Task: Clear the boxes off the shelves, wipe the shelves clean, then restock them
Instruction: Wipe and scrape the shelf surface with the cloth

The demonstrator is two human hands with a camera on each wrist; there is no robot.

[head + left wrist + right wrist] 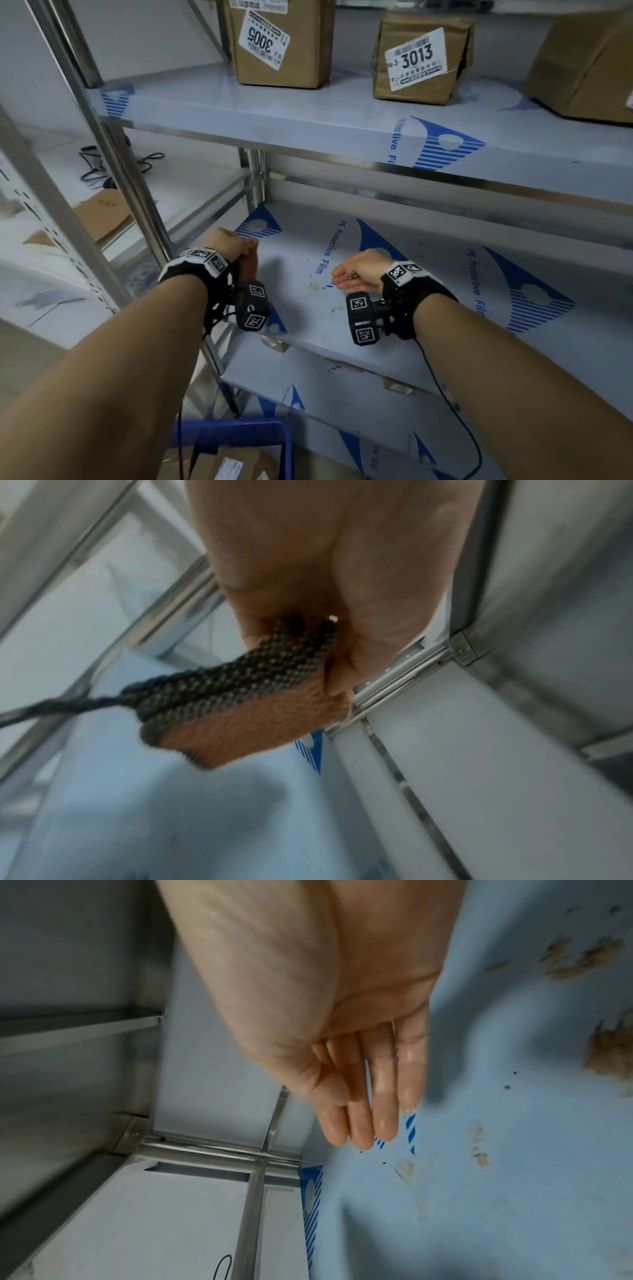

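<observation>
Left hand (pixel 308 574) grips a cloth (pixel 240 710) over the cleared, stained middle shelf (pixel 394 274), ready to wipe; right hand (pixel 342 1042) flat, empty. Boxes (pixel 424 58) remain above.

This looked like a parcel storeroom or small warehouse. Stainless-steel racking with upright metal posts (pixel 113 164) carried flat shelves still covered in pale blue protective film printed with blue striped logos (pixel 445 147). On the upper shelf (pixel 205 99) stood brown cardboard parcels with white barcode labels, one numbered 3005 (pixel 281 41), another 3013 (pixel 423 58), numbered like stock in a sorting system. More labelled cardboard parcels lay in a blue plastic crate (pixel 239 433) on the floor below. A flattened brown cardboard sheet (pixel 102 214) and loose black cables (pixel 113 168) lay on a neighbouring pale surface behind the rack, beside plain whitish walls.
</observation>
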